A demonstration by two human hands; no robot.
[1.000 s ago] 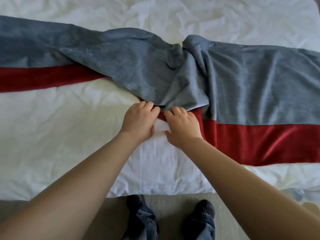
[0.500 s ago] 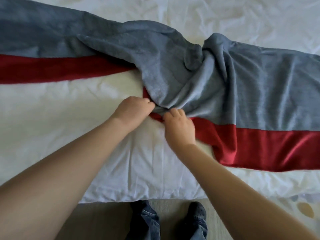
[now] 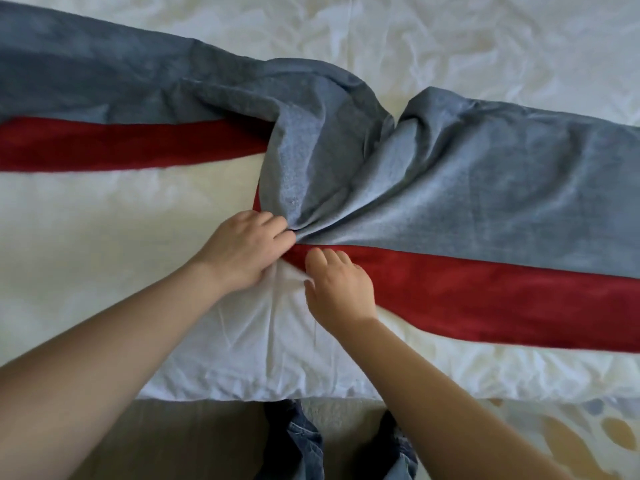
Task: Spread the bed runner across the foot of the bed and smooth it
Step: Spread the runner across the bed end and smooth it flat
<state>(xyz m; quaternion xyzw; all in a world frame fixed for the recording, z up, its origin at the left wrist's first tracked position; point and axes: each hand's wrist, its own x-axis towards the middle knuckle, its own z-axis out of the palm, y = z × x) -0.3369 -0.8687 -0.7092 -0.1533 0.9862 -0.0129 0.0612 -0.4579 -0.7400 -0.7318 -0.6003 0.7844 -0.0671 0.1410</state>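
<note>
Head view shows no readable brand, label or writing on any fabric. The bed runner (image 3: pixel 467 209), grey with a red band along its near edge, lies across the white bed (image 3: pixel 104 237) from nine o'clock to three o'clock, flat at both ends and bunched into a twisted fold at the centre, where grey cloth is flipped over the red band.

The left hand (image 3: pixel 242 251) reaches in from seven o'clock, knuckles up, fingers curled; its grip is closed on the gathered grey cloth at the tip of the fold. The right hand (image 3: pixel 337 289) comes from five o'clock, palm down, just beside the left, fingertips bent onto the red band's near edge where it meets the sheet. Whether that grip pinches the cloth or only presses on it, I cannot tell.

Both forearms are bare. At six o'clock, below the bed's edge, denim trouser legs (image 3: pixel 304 441) stand on the floor (image 3: pixel 194 438).
</note>
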